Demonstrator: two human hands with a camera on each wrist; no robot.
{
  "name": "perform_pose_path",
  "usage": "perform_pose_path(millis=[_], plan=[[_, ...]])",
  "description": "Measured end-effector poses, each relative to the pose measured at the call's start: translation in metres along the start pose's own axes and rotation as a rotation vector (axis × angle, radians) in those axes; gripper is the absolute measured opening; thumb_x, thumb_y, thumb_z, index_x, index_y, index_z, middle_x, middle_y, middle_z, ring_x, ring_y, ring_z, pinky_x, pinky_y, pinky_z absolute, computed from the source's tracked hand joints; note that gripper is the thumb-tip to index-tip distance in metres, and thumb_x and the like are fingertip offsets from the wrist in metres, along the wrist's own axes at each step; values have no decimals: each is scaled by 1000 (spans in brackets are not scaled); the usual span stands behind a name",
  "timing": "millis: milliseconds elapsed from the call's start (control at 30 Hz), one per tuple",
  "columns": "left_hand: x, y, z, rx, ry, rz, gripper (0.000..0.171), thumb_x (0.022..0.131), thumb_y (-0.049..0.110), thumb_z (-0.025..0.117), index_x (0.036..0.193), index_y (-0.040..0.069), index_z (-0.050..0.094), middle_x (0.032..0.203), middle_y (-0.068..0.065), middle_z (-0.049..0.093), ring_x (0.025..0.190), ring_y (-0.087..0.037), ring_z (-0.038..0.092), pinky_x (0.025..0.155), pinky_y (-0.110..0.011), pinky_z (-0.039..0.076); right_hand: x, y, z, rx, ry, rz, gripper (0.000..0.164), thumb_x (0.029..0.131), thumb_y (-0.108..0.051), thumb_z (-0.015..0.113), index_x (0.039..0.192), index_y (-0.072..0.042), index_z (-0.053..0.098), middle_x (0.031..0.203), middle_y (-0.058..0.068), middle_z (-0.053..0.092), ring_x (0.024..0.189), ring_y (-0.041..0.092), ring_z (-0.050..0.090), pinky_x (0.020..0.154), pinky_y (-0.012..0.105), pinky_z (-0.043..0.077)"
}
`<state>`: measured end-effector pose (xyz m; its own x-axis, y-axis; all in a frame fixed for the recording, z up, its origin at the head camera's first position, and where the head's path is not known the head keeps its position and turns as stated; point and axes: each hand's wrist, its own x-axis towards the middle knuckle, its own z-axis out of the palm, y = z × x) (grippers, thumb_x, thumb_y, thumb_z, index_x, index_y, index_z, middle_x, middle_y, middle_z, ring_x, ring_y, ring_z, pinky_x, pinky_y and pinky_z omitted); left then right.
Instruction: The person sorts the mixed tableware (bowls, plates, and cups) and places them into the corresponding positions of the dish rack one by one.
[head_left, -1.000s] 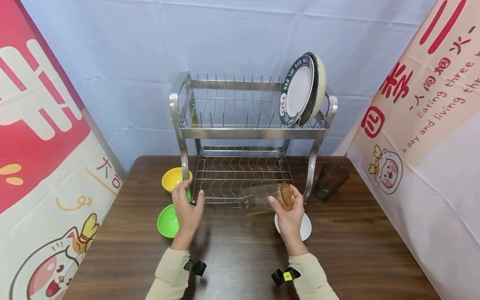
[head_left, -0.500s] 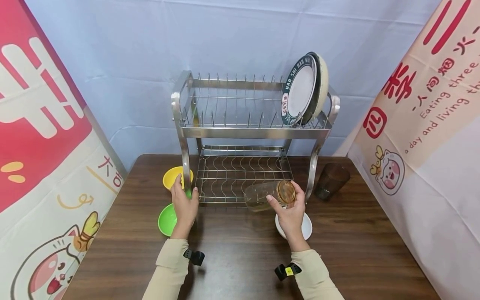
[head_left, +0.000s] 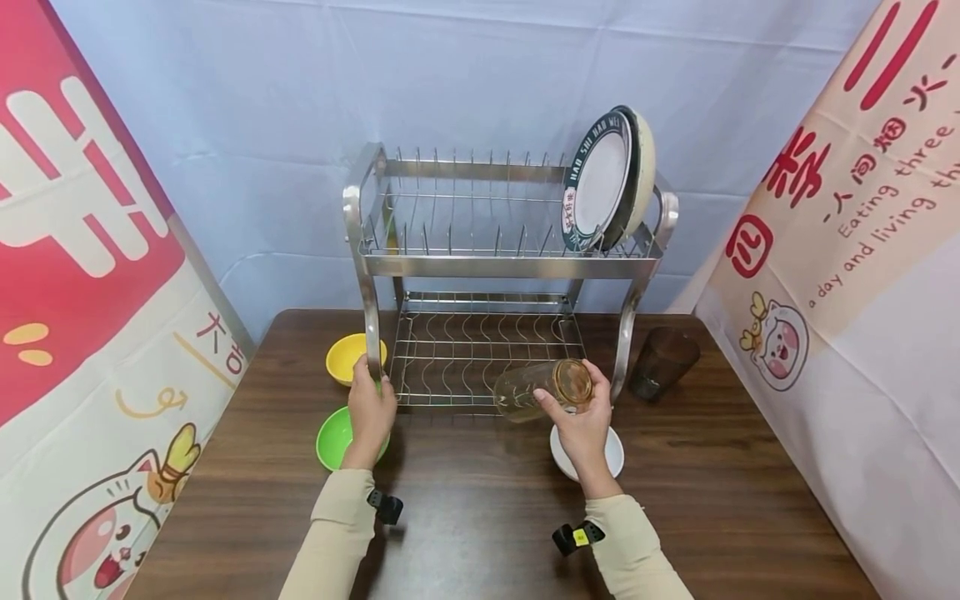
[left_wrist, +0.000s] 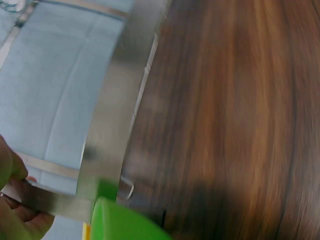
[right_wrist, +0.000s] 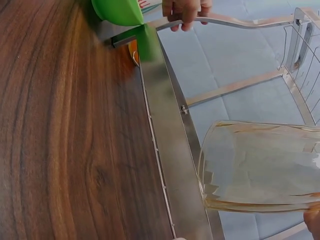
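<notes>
My left hand (head_left: 370,421) grips the front left leg of a two-tier metal dish rack (head_left: 510,267). In the left wrist view, its fingers (left_wrist: 10,165) curl around the flat metal leg (left_wrist: 52,204). A clear amber-tinted drinking glass (head_left: 521,392) lies tilted on its side in my right hand (head_left: 585,437), which holds it by the amber-ringed end. The glass is in front of the rack's lower tier, apart from the table. The right wrist view shows its clear wall (right_wrist: 265,165) in front of the rack frame (right_wrist: 172,135).
A yellow bowl (head_left: 347,357) and a green bowl (head_left: 332,437) stand left of the rack. A white bowl (head_left: 615,457) sits under my right hand. A dark tumbler (head_left: 663,362) stands to the right. The upper tier bears a green-rimmed plate (head_left: 602,183) and a cream dish (head_left: 643,171).
My left hand has moved from beside the rack's front left leg to gripping it. My right hand has shifted slightly right, with the glass tilted a little more toward the camera.
</notes>
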<state>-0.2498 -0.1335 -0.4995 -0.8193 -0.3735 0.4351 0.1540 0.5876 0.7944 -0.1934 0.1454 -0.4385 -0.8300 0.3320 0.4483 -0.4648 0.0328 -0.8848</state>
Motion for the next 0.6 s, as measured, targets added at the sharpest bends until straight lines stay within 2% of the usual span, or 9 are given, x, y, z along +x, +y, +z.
perform_pose_path(millis=[133,267,400,600], plan=[[5,0,-7,83,-102,-8,44,86,0,56,125,-3,37,105,-29,56,90,-47,56,74,-55,43,5,3,-1,-72,-25,8,75,67,14,75,130,12,33,121,28,47,114,39,47,96,48,34],[10,2,-12,117,-170,-38,40,86,1,58,119,-1,36,95,-29,58,84,-47,57,69,-55,43,16,16,-2,-152,-74,5,79,68,3,80,132,8,34,124,24,46,114,34,48,96,44,36],[12,3,-15,133,-218,-62,35,87,3,59,113,0,35,92,-29,59,82,-47,57,67,-55,43,30,26,-3,-244,-98,-12,83,67,-12,84,134,0,37,126,18,47,114,28,49,95,42,38],[12,2,-14,132,-248,-96,33,89,6,58,112,0,35,93,-29,59,84,-46,58,68,-54,43,49,28,-3,-368,-84,-27,82,66,-20,86,132,-5,40,123,17,50,110,29,51,91,42,39]])
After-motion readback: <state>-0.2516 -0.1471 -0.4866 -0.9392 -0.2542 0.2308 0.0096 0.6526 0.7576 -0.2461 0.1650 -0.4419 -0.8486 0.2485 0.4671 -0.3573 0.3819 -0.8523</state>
